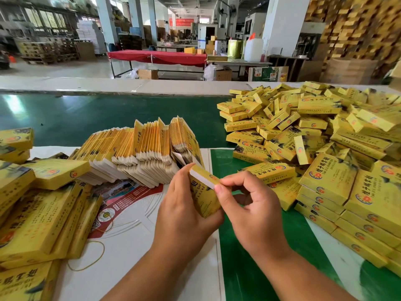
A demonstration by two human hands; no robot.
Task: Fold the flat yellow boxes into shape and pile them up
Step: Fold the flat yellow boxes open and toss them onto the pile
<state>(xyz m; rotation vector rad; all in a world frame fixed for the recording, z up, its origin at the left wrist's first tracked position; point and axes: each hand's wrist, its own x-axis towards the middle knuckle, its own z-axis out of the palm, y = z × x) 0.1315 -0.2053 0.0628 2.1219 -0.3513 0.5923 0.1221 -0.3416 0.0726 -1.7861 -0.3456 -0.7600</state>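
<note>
A small yellow box (204, 192) is held upright over the table in front of me. My left hand (182, 205) grips its body from the left and below. My right hand (245, 203) pinches its top end flap between thumb and forefinger. Behind the hands a long row of flat yellow boxes (138, 153) stands on edge, leaning. To the right a big loose pile of folded yellow boxes (314, 135) covers the table.
Larger yellow boxes (39, 209) lie stacked at the left. Rubber bands (86, 255) and a printed sheet (121, 198) lie on the white table surface. A green conveyor belt (86, 118) runs behind. Beyond it stand a red-covered table (158, 56) and pallets.
</note>
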